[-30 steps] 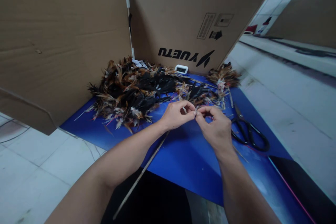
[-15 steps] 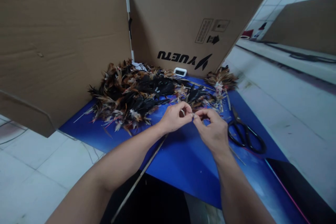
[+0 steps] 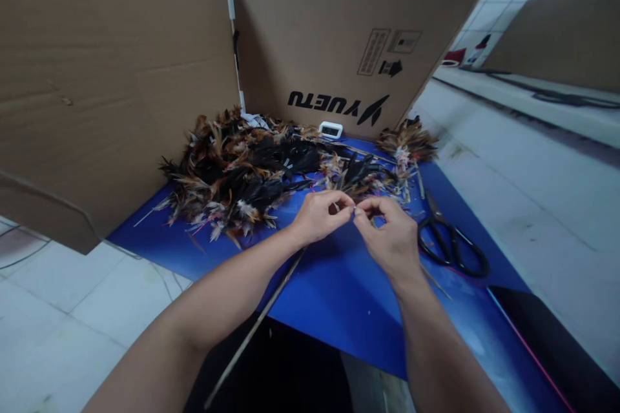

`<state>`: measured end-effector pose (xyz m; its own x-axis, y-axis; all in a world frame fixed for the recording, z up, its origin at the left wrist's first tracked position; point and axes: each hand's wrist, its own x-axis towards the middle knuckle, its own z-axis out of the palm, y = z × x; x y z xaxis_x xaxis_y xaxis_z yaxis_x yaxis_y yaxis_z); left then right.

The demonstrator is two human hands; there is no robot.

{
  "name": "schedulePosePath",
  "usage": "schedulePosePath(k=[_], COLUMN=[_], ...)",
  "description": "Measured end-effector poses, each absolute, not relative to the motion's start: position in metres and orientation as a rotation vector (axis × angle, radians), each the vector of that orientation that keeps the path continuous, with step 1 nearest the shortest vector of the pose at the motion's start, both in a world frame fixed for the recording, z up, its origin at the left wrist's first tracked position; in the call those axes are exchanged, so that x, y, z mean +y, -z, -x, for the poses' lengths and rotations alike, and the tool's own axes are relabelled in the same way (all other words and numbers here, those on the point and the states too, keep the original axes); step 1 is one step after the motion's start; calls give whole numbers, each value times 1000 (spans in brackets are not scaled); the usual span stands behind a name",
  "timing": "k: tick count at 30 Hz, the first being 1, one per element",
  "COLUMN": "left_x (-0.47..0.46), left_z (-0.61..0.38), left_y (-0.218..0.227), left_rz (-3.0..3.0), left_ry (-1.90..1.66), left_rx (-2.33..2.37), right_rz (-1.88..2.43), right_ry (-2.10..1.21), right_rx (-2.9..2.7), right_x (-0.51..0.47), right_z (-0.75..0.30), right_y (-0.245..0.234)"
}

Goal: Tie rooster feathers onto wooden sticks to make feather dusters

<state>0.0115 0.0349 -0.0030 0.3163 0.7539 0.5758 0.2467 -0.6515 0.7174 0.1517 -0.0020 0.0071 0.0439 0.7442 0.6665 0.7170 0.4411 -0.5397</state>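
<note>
Tiny bit (image 3: 355, 208), too small to ID, is pinched btwn fingertips of L hand (image 3: 320, 215) & R hand (image 3: 390, 236), near feathers (image 3: 261, 190); scissors (image 3: 454, 245) R of feathers.

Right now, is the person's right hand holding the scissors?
No, the scissors lie on the blue surface, to the right of the right hand.

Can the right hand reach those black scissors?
Probably yes: the scissors lie on the blue surface beside the right hand, with nothing seen covering them. But it is pinching something tiny near the left hand, so maybe not immediately.
</note>
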Motion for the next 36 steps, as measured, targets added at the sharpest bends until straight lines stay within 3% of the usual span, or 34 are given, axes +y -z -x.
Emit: schedulePosePath(k=[36], left_x=[35], left_z=[-11], left_y=[3], left_rz=[-2127], left_ry=[-1394], left_rx=[827], right_rz=[1264], right_ry=[-52], right_rx=[-1690], right_x=[-5], right_z=[-152], right_y=[-10])
